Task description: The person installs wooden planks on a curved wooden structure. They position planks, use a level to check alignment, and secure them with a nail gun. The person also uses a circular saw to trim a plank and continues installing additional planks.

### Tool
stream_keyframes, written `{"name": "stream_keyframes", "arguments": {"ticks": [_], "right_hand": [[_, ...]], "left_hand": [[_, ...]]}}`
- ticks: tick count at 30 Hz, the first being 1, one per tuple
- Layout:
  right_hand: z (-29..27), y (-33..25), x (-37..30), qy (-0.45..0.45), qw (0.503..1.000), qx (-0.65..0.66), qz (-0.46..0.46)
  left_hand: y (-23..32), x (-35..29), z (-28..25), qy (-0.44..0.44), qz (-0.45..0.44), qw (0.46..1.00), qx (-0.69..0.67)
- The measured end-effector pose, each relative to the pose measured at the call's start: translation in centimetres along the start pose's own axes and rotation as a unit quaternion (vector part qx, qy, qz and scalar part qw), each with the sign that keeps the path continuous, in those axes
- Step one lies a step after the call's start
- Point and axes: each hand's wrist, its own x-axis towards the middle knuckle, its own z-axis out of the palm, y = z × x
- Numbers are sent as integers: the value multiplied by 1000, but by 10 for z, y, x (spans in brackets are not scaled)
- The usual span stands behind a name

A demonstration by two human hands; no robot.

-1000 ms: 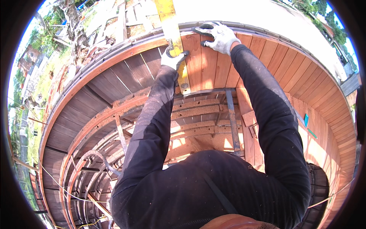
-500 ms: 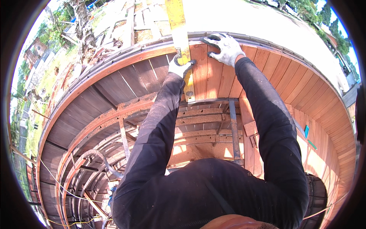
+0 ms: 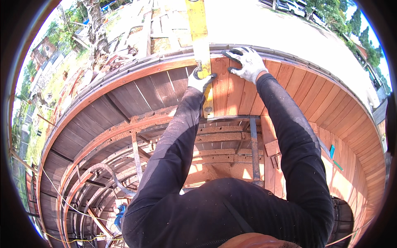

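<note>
A long yellow bar that looks like a spirit level [image 3: 199, 39] stretches from the far edge of the curved wooden wall toward me, over the top plank edge. My left hand [image 3: 200, 82], in a white and dark glove, is closed round it, with the thumb at its right side. To the right, my right hand [image 3: 250, 66], gloved alike, rests on the upper ends of the reddish wall planks [image 3: 234, 91] with its fingers spread. Nothing shows in that hand. The bar's near end lies at a dark ledge [image 3: 231, 117] below the planks.
Bare ribs and beams [image 3: 225, 137] cross below my arms, with a grey upright post [image 3: 254, 144]. Older dark planks [image 3: 136, 93] line the left. A hose [image 3: 109, 169] curves at lower left. A small teal object [image 3: 332, 151] lies at right. A tree trunk [image 3: 96, 33] stands outside.
The whole view has shifted slightly, so the wall and both hands sit a little lower in the picture. Both hands keep the same places on the bar and planks.
</note>
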Motion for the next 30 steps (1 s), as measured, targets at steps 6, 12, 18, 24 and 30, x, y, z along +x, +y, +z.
{"name": "stream_keyframes", "arguments": {"ticks": [6, 12, 18, 24, 30], "right_hand": [[-5, -5, -2, 1, 1000, -3, 4], [26, 8, 3, 87, 995, -46, -6], [25, 6, 2, 33, 998, -43, 28], [12, 3, 1, 38, 999, -11, -3], [-15, -7, -7, 8, 1000, 24, -1]], "left_hand": [[15, -8, 1, -32, -24, 999, -11], [4, -1, -12, -75, -48, 996, 15], [0, -24, -13, -58, -66, 996, 5], [15, -58, -30, 24, 66, 993, 94], [127, -139, -37, 86, 233, 964, 98]]}}
